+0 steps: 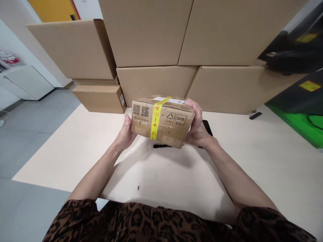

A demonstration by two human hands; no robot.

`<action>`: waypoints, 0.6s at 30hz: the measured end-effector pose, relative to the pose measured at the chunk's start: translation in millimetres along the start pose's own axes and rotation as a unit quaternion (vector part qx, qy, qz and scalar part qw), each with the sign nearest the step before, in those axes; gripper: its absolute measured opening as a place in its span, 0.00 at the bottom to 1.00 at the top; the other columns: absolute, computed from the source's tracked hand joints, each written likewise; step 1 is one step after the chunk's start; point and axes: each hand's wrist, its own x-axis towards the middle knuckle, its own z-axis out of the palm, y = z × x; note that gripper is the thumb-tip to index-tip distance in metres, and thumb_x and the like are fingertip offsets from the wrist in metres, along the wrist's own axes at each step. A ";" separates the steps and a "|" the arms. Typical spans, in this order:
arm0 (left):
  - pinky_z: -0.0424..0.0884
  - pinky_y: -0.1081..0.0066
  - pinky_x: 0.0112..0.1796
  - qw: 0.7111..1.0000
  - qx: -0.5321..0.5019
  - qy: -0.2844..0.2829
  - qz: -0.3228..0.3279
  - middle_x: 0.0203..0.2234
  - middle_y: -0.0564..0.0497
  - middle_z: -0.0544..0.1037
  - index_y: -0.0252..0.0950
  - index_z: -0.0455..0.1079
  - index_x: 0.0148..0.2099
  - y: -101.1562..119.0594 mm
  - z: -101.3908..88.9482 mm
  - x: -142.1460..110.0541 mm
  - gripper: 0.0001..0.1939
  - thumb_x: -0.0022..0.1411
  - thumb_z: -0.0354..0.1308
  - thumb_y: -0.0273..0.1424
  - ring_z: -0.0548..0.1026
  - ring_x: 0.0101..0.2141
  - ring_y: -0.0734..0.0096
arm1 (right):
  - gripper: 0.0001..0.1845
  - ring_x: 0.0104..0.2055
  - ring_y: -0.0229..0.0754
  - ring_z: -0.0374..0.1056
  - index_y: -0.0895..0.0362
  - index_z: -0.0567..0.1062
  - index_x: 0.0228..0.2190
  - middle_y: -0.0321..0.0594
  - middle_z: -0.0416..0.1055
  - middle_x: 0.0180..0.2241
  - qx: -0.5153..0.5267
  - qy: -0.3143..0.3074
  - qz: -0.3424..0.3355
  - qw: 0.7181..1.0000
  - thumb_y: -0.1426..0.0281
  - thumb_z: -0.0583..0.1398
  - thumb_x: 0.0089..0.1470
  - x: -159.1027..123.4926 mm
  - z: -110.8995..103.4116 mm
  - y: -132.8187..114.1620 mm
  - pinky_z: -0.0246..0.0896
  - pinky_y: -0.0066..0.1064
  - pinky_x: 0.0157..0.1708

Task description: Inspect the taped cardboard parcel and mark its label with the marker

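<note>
Cardboard parcel (161,126), wide grip by left hand (125,133) and right hand (198,127) on its ends, forearms (97,171) inward

A small corrugated cardboard parcel (163,121) is held up at the centre of the frame, tilted so that one broad face and a thin strip of its top show. It is taped shut, and a band of yellow printed tape (155,117) runs across it, left of centre. Two square QR codes (140,110) sit near the left end, with black recycling and arrow marks (176,118) to the right of the tape. A white label (169,100) lies along the top. The left hand (124,132) grips the left end — the right hand (198,126) wraps the right end.
</note>
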 end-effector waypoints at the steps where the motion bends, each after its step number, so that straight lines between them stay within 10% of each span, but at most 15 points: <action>1: 0.78 0.46 0.61 1.000 -0.006 0.005 -0.008 0.52 0.46 0.86 0.46 0.78 0.57 0.7 -1.8 0.4 0.44 0.58 0.54 0.74 0.76 0.65 0.44 | 0.62 0.78 0.76 0.44 0.37 0.58 0.67 0.48 0.57 0.72 -0.046 0.015 -0.054 0.997 0.54 0.79 0.36 -0.6 1.8 4.2 0.35 0.72 0.77; 6: 0.83 0.42 0.52 0.996 -0.040 -0.018 -0.076 0.47 0.43 0.88 0.44 0.79 0.56 9.8 -15.8 -0.4 0.42 0.60 0.54 0.73 0.82 0.58 0.39 | 0.48 0.74 0.73 0.57 0.30 0.57 0.65 0.42 0.66 0.66 -0.214 0.034 -0.199 0.956 0.64 0.71 0.49 -10.2 11.2 24.0 0.34 0.81 0.73; 12: 0.84 0.42 0.51 0.992 -0.047 0.016 -0.118 0.42 0.43 0.89 0.39 0.81 0.49 17.1 -27.7 2.9 0.24 0.59 0.70 0.51 0.85 0.51 0.39 | 0.28 0.76 0.71 0.54 0.30 0.72 0.56 0.36 0.70 0.66 -0.219 -0.061 -0.153 0.962 0.66 0.67 0.55 -15.5 18.3 18.7 0.28 0.81 0.73; 18: 0.86 0.54 0.46 0.985 -0.024 0.137 -0.106 0.41 0.47 0.88 0.37 0.80 0.47 27.2 -34.2 11.6 0.22 0.51 0.71 0.41 0.86 0.46 0.49 | 0.42 0.76 0.71 0.53 0.46 0.63 0.71 0.50 0.61 0.72 -0.159 0.007 -0.047 0.986 0.55 0.65 0.59 -1.2 1.6 -6.6 0.45 0.73 0.74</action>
